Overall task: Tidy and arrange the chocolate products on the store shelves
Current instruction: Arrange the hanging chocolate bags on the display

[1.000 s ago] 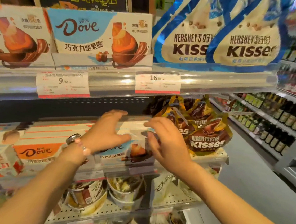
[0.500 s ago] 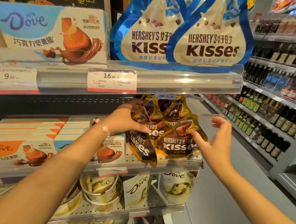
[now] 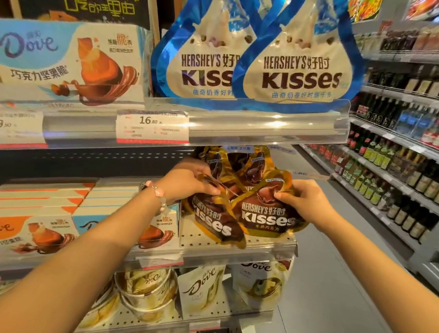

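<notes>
Several brown and gold Hershey's Kisses bags point(image 3: 264, 216) stand at the right end of the middle shelf point(image 3: 264, 247). My left hand point(image 3: 188, 182) grips the upper left edge of the leaning left bag point(image 3: 213, 223). My right hand point(image 3: 305, 198) pinches the right edge of the front bag. Blue and white Kisses bags point(image 3: 297, 71) stand on the shelf above. Dove boxes point(image 3: 22, 230) lie stacked on the middle shelf to the left, and one Dove box point(image 3: 62, 57) stands on the upper shelf.
Price tags point(image 3: 152, 127) hang on the clear upper shelf rail. Dove cups point(image 3: 147, 291) and white Dove pouches point(image 3: 201, 290) fill the lower shelf. Across the grey aisle floor point(image 3: 334, 298) on the right, shelves hold rows of bottles point(image 3: 399, 183).
Both hands left the Dove boxes and moved right to the brown Kisses bags. My right hand, open half a second ago, now pinches the front bag's edge.
</notes>
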The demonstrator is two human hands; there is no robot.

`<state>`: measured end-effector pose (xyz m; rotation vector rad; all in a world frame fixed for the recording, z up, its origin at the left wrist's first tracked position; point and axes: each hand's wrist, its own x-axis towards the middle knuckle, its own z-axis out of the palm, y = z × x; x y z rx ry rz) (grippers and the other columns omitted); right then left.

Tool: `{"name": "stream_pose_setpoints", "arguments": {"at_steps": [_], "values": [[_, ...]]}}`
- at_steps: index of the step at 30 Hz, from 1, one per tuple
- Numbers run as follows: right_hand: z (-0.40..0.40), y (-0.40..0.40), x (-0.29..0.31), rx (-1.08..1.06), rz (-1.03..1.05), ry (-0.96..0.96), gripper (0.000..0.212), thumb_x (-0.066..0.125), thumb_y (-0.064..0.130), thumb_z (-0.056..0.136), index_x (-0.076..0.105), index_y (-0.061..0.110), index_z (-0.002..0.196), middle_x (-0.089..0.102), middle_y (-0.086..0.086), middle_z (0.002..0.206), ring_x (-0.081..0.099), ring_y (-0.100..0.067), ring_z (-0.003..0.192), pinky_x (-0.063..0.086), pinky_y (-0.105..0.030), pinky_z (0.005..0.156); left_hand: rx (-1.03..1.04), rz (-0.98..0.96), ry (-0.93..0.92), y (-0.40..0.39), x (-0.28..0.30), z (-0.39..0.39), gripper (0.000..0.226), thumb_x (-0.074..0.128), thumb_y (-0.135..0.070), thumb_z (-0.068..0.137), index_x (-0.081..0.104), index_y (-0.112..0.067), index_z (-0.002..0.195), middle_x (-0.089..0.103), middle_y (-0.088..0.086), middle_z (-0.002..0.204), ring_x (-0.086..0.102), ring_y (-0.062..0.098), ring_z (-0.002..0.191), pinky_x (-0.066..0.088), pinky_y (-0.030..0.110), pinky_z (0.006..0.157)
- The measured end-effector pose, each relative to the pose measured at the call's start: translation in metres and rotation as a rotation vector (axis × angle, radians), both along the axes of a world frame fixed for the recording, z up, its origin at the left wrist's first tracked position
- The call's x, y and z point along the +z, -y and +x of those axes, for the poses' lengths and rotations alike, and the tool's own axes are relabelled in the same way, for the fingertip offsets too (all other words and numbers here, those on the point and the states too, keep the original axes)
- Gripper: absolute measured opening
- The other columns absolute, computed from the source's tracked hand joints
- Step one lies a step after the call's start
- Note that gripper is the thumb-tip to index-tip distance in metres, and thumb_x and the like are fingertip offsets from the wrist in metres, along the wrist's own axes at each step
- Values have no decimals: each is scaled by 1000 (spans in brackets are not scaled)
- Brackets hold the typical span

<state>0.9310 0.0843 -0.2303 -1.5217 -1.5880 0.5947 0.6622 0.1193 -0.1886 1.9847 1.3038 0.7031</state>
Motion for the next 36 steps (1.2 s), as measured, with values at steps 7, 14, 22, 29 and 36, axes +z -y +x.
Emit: {"name": "stream_pose_setpoints", "arguments": {"at_steps": [7,14,22,29,36], "values": [[7,1,4,3,10,-20,22,69,17,84,67,-5,85,71,-12,84,68,-19,78,55,-31,70,30,20,158,4,-5,17,21,76,-18,75,68,-11,93,70,2,87,65,9,80,54,17,71],[-1,-2,6,95,-53,28,12,66,17,86,64,8,77,70,-7,88,67,-19,84,55,-31,76,-15,172,101,10,-13,29,29,78,-24,74,69,-1,89,66,8,94,64,18,86,53,29,77],[1,-3,2,132,-138,-37,21,67,23,85,65,6,97,71,-7,97,68,-19,91,55,-35,83,-119,106,-34,13,-26,25,27,78,-25,73,72,-13,96,72,-3,92,66,6,86,54,24,80],[-3,-1,0,97,-141,-88,14,61,24,90,63,14,80,71,-9,89,69,-23,84,56,-37,81,117,200,-197,14,-33,35,40,79,-35,70,61,1,69,62,13,70,58,24,67,46,36,61],[-6,1,3,143,-198,-98,14,59,23,92,64,10,91,71,-13,94,70,-23,86,57,-34,80,190,182,-177,21,-35,37,39,81,-35,69,58,-4,71,58,7,72,55,19,69,45,31,60]]}}
